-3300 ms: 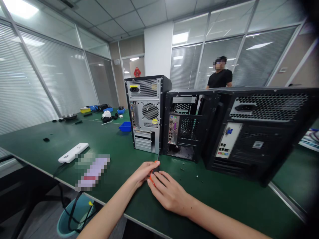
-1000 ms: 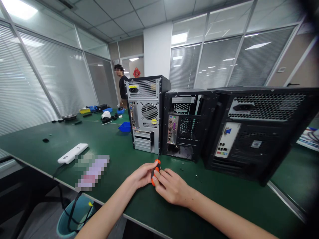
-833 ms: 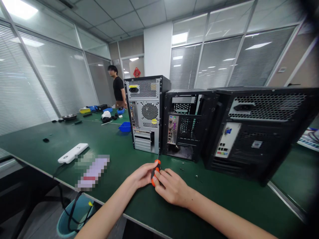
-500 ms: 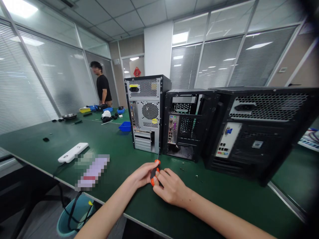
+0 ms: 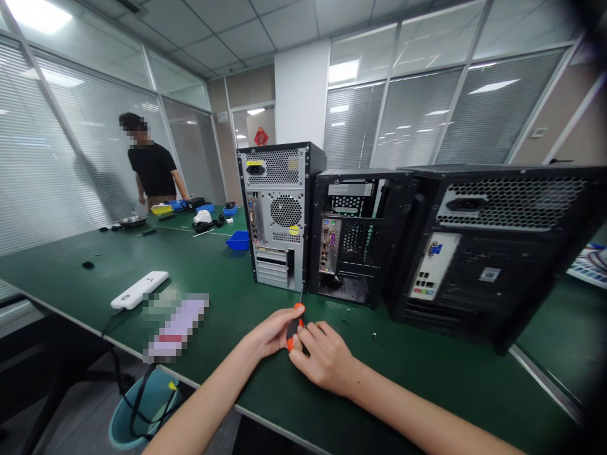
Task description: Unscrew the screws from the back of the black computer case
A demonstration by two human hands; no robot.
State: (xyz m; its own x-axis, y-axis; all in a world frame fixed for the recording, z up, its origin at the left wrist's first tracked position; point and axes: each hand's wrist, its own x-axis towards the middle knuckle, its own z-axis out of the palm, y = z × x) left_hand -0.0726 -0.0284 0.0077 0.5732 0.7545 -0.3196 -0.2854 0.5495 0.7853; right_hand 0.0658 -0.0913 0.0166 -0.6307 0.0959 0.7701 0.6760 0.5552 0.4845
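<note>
An orange and black screwdriver (image 5: pixel 294 327) points away from me, its tip at the lower right corner of the silver back of a computer case (image 5: pixel 279 215). My left hand (image 5: pixel 275 332) is closed on the handle, the thumb near its front end. The fingers of my right hand (image 5: pixel 325 357) are closed round the rear of the same handle. Just right of that case stands an open black case (image 5: pixel 363 243) with a port panel. Several small screws (image 5: pixel 348 318) lie on the green table (image 5: pixel 218 347) in front of it.
A larger black case (image 5: pixel 493 253) stands at the right. On the left lie a white power bank (image 5: pixel 140 291) and a blurred lilac item (image 5: pixel 180 328). Blue trays (image 5: pixel 238 241) sit farther back. A teal bin (image 5: pixel 118 417) is below the table edge. Behind the table stands a person (image 5: pixel 152 167).
The person in the background has moved to the left and now leans over the far table end. My right hand has shifted slightly on the handle; my left hand has stayed in place.
</note>
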